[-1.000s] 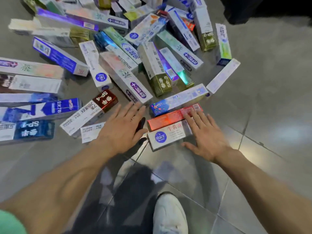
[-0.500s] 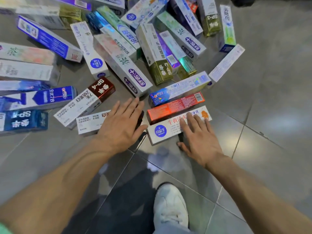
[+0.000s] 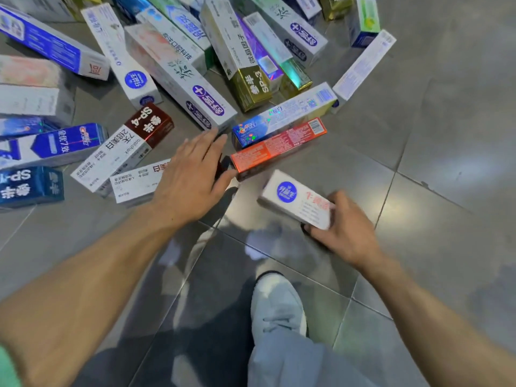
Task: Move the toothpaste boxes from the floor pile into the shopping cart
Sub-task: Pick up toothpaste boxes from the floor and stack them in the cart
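Several toothpaste boxes lie scattered over the grey tile floor. My right hand [image 3: 344,231] grips one end of a white box with a blue round logo [image 3: 293,198] and holds it lifted off the floor, tilted. My left hand [image 3: 192,180] hovers with straight fingers over a white box with red print [image 3: 136,182], its fingertips close to a red-orange box [image 3: 279,148]. Behind that box lies a holographic blue one [image 3: 282,117]. No shopping cart is in view.
A white and dark red box marked SP-4 [image 3: 122,146] lies left of my left hand. A gold SP-3 box [image 3: 252,85] stands in the pile behind. My white shoe [image 3: 277,305] is on the tiles below. Bare floor stretches to the right.
My right hand has closed round the white box with the blue logo, lifted it off the floor and drawn it back toward me. My left hand has stayed over the white box.
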`<action>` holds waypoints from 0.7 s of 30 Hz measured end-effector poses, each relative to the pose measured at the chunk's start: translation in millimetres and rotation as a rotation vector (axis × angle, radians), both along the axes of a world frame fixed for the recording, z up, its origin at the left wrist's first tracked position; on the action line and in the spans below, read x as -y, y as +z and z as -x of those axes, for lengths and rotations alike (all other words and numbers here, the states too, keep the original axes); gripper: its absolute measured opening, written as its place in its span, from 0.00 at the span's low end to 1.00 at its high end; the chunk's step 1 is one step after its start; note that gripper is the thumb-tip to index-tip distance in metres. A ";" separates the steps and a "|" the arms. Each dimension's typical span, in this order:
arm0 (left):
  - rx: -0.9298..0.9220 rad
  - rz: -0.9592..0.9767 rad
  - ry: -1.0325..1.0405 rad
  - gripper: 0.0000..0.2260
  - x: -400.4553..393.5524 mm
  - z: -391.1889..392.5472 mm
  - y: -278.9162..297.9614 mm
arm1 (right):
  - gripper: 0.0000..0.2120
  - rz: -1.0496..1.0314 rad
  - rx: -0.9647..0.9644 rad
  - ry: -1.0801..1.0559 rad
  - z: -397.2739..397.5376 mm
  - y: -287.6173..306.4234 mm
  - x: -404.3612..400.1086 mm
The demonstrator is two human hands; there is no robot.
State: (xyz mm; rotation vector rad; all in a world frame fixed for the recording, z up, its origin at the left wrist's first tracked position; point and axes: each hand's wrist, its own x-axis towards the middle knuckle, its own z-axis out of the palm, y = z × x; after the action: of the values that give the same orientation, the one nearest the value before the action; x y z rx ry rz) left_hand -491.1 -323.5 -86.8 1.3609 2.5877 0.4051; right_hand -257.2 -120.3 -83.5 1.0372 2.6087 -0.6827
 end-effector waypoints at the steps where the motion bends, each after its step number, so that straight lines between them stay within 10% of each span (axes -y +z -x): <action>1: -0.011 -0.024 -0.012 0.30 -6.2 -3.0 -1.7 | 0.28 0.046 -0.036 -0.130 -12.9 2.9 4.8; 10: -0.096 0.052 -0.068 0.28 -87.1 -49.5 -13.0 | 0.25 0.653 -0.517 -0.910 -29.5 15.9 12.5; 15: -0.113 0.207 0.085 0.33 -115.0 -51.2 -6.6 | 0.27 0.776 -0.611 -0.966 -27.5 15.9 13.7; 21: 0.377 0.108 0.316 0.20 -121.4 -49.7 -4.5 | 0.32 0.757 -0.591 -0.986 -26.1 12.7 15.5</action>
State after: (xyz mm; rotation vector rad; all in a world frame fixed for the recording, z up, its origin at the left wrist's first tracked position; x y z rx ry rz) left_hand -441.3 -202.1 -91.3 0.7529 2.4579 0.5047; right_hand -231.1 -135.8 -70.8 1.9711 1.6548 -2.2236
